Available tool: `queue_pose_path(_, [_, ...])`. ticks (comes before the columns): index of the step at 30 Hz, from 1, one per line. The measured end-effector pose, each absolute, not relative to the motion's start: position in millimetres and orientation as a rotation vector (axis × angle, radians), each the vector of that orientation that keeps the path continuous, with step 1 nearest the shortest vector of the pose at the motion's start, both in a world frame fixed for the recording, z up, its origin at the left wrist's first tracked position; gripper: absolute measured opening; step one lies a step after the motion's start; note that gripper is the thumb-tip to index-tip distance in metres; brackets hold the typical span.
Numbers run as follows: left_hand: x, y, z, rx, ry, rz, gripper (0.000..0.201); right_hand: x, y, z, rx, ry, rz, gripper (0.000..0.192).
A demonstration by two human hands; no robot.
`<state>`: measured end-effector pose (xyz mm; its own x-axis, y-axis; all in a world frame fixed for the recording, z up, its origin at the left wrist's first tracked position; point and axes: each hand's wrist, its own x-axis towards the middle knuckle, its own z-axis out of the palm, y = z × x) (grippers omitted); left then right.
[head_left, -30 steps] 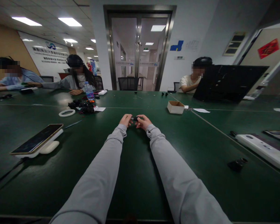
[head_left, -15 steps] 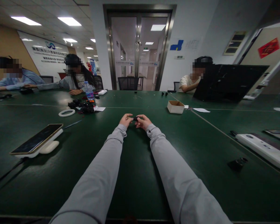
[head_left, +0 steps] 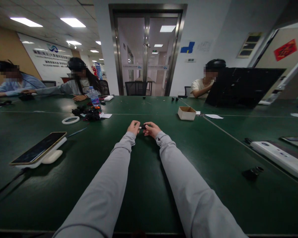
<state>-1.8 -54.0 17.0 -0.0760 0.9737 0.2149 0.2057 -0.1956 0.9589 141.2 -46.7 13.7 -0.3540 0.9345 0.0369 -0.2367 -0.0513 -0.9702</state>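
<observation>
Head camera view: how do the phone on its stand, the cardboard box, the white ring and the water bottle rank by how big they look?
1. phone, though it is nearest the camera
2. cardboard box and white ring, too alike to rank
3. water bottle, farthest away

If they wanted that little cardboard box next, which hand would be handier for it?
Probably the right hand. The cardboard box sits on the green table to its right and farther out, while the left hand would have to cross over. Both hands now pinch one small black part between them.
</observation>
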Motion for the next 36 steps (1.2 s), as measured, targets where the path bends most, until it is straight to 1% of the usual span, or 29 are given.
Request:
queue_pose_path(5, [-0.4, -52.1, 19.3, 1.374, 1.314, 1.287, 0.021, 141.7, -46.3, 14.2, -0.824, -1.263, 1.593, 0.011])
queue_pose_path(7, [-0.1, -51.5, 19.4, 1.371, 1.288, 1.285, 0.019, 141.9, -46.1, 14.1, -0.826, -1.270, 1.605, 0.011])
queue_pose_path(17, [1.0, -58.4, 27.4, 1.355, 1.234, 1.243, 0.021, 142.2, -47.6, 15.6, -0.835, -1.254, 1.610, 0.011])
queue_pose_path(20, [1.0, -60.0, 29.2, 1.350, 1.218, 1.230, 0.018, 142.2, -46.7, 14.8, -0.829, -1.253, 1.615, 0.012])
queue_pose_path(31, [1.2, -60.6, 31.0, 1.366, 1.216, 1.201, 0.021, 143.0, -45.5, 12.7, -0.818, -1.252, 1.601, 0.013])
queue_pose_path(36, [1.6, -63.4, 33.3, 1.383, 1.221, 1.184, 0.023, 142.3, -46.3, 14.0, -0.840, -1.240, 1.606, 0.011])
